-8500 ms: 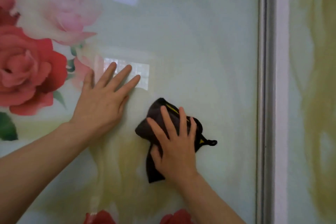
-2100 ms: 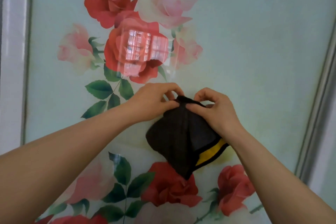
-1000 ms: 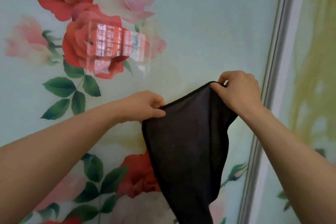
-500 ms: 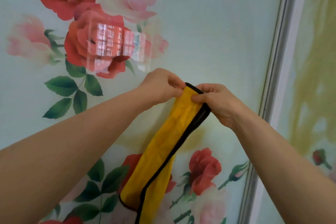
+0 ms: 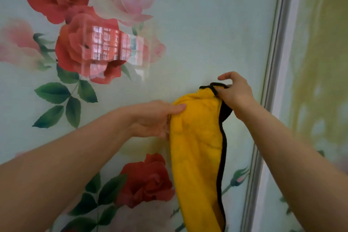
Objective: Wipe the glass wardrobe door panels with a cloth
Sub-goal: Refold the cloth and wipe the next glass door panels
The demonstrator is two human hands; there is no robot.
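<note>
So, yellow cloth (image 5: 197, 156) dangling against the rose-printed glass panel (image 5: 197, 24), pinched by its black loop in the right hand (image 5: 233, 94). Left hand (image 5: 154, 118) gripping its left edge, fingertips buried behind fabric. Metal frame strip (image 5: 271, 81) just right of the fingers. Cloth bottom cut off.

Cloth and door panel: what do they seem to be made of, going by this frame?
The cloth looks like plush microfiber or terry: fuzzy matte yellow face, black bound edge, hanging limp in soft folds. The door panel looks like glossy printed glass: it mirrors a bright window over the rose print. The strip beside it appears to be pale metal or plastic; which one cannot be told.
</note>
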